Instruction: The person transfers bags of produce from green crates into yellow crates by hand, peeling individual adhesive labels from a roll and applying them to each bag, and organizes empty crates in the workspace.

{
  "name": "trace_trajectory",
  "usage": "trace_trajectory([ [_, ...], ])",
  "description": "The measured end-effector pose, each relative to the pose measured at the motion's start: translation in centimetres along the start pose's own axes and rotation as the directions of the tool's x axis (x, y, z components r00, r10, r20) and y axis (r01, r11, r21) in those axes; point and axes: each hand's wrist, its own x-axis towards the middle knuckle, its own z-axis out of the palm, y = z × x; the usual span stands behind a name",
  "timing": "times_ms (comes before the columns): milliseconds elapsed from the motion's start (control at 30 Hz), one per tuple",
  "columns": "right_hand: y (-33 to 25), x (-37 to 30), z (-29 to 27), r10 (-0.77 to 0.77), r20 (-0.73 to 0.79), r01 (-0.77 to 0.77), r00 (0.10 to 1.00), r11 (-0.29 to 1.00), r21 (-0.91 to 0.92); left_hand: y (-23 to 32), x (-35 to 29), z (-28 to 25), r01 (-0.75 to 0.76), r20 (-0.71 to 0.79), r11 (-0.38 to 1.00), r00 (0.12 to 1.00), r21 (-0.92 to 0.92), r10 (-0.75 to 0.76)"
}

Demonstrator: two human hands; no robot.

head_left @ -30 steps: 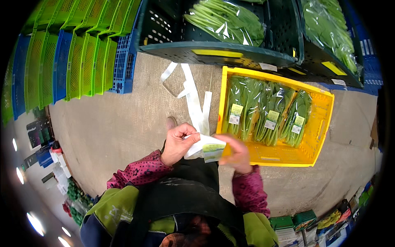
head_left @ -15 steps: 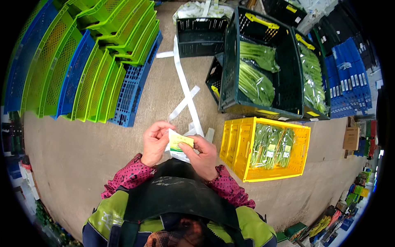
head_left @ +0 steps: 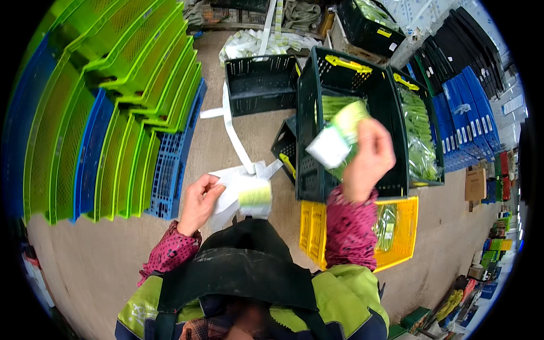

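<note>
My left hand (head_left: pixel 198 205) pinches a white backing strip (head_left: pixel 226 198) at waist height. A yellow-green and white label (head_left: pixel 255 197) shows at the strip's right end. My right hand (head_left: pixel 369 160) is raised over the dark green crate (head_left: pixel 385 85), with a label (head_left: pixel 331 146) between its fingers. That label is yellow-green at one end, white at the other, and blurred by motion. Behind it, bagged leafy greens (head_left: pixel 340 105) lie in the crate, partly hidden by the label and hand. My right sleeve covers part of the yellow crate (head_left: pixel 311 232), which holds more bagged greens (head_left: pixel 386 226).
Green and blue crates (head_left: pixel 122 164) stand stacked on the left beside a blue pallet (head_left: pixel 175 164). An empty black crate (head_left: pixel 262 88) stands ahead. More bagged greens fill another crate (head_left: pixel 416 124) on the right. White strip (head_left: pixel 235 133) trails along the floor.
My right hand has moved away from the left, up and to the right, carrying a label over the dark green crate. My left hand keeps the strip, slightly lower. The view has tilted up.
</note>
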Motion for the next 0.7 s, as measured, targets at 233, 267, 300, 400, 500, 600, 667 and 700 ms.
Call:
trace_trajectory([
  [233, 28.0, 17.0, -0.8, 0.429, -0.235, -0.393, 0.872, 0.901, 0.185, 3.4, 16.5, 5.0, -0.168, 0.112, 0.966, 0.983, 0.197, 0.148],
  [267, 32.2, 17.0, -0.1, 0.464, -0.273, -0.411, 0.843, 0.882, 0.228, 4.0, 18.4, 6.1, -0.108, 0.14, 0.987, 0.986, 0.121, 0.09],
  [300, 35.7, 16.8, 0.8, 0.5, -0.307, -0.443, 0.81, 0.864, 0.24, 3.9, 20.3, 6.9, -0.085, 0.172, 0.987, 0.983, 0.136, 0.061],
  [400, 46.2, 15.6, 1.5, 0.514, -0.39, -0.489, 0.764, 0.856, 0.169, 3.7, 25.6, 9.9, -0.169, 0.212, 0.964, 0.969, 0.205, 0.125],
  [500, 53.3, 14.3, 0.7, 0.41, -0.45, -0.553, 0.793, 0.794, -0.251, 4.9, 29.2, 11.7, -0.205, 0.282, 0.947, 0.95, 0.246, 0.133],
  [600, 51.9, 14.2, 3.7, 0.39, -0.399, -0.554, 0.83, 0.495, -0.669, 5.2, 31.0, 11.8, -0.135, 0.276, 0.968, 0.958, 0.212, 0.073],
  [667, 48.3, 16.1, 4.3, 0.387, -0.415, -0.547, 0.824, 0.35, -0.76, 6.2, 32.2, 12.1, -0.121, 0.302, 0.98, 0.951, 0.158, 0.069],
  [700, 47.4, 16.4, 4.2, 0.396, -0.424, -0.547, 0.815, 0.28, -0.789, 5.9, 33.1, 12.0, -0.168, 0.336, 0.974, 0.936, 0.154, 0.108],
])
